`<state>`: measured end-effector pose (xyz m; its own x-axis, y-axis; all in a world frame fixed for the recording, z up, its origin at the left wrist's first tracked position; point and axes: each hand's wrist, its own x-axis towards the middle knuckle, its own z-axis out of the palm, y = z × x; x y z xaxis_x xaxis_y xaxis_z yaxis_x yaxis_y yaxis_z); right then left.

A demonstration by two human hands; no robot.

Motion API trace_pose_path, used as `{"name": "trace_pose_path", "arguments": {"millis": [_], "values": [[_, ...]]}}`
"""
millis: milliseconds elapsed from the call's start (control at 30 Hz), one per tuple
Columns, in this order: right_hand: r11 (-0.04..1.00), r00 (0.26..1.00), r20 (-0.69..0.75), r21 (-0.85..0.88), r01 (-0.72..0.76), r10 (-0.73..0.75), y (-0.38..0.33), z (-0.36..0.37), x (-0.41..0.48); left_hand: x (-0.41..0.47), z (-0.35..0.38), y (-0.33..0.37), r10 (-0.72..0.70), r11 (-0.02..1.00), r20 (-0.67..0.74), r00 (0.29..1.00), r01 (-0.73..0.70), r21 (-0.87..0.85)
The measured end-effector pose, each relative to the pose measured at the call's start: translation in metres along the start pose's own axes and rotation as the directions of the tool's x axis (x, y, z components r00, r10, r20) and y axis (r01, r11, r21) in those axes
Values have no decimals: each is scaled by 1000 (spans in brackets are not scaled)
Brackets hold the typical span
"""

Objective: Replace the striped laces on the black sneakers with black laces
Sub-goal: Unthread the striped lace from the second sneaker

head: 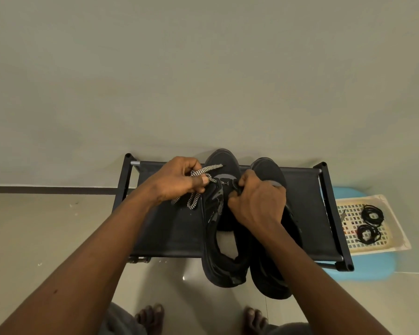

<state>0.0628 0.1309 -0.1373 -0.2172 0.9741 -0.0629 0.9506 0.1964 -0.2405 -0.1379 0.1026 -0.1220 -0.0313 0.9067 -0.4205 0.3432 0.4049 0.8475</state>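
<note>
Through the head camera, my left hand (179, 181) is curled tight round a bunch of black-and-white striped woven lace (207, 169), whose end seems to run into the left black mesh sneaker (224, 157). My right hand (258, 204) pinches that shoe's eyelet edge. Its heel overhangs the black fabric shoe rack (169, 228), so I judge a hard tug could snag the lace or slide the shoe off. The coiled black laces (372, 215) sit well apart in a cream perforated tray (394, 238).
</note>
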Motion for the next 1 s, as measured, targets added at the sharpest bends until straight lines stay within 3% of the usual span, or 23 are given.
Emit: {"name": "trace_pose_path", "arguments": {"millis": [300,433,567,700,833,900,933,1000], "values": [[995,998,55,102,22,-28,4,-12,-2,-30,-8,2,93,994,-241,966,-75,82],[940,980,-9,281,191,-196,5,-27,-11,-48,2,10,210,955,-229,950,-149,257],[838,924,-28,412,357,-380,-1,-41,-35,-62,18,28,305,928,-177,936,-251,275],[841,943,-105,428,330,-316,4,-56,-57,-74,36,38,368,917,-135,920,-334,219],[841,966,-21,487,236,-258,19,-71,-76,-81,45,41,413,901,-179,893,-373,220],[697,988,90,717,23,-125,22,-77,-92,-82,46,41,405,849,-120,907,-324,416],[527,980,191,839,-135,-53,21,-81,-101,-83,46,41,360,799,-61,931,-274,535],[174,910,415,895,-409,4,17,-87,-115,-87,48,39,310,688,40,950,-253,680]]}}
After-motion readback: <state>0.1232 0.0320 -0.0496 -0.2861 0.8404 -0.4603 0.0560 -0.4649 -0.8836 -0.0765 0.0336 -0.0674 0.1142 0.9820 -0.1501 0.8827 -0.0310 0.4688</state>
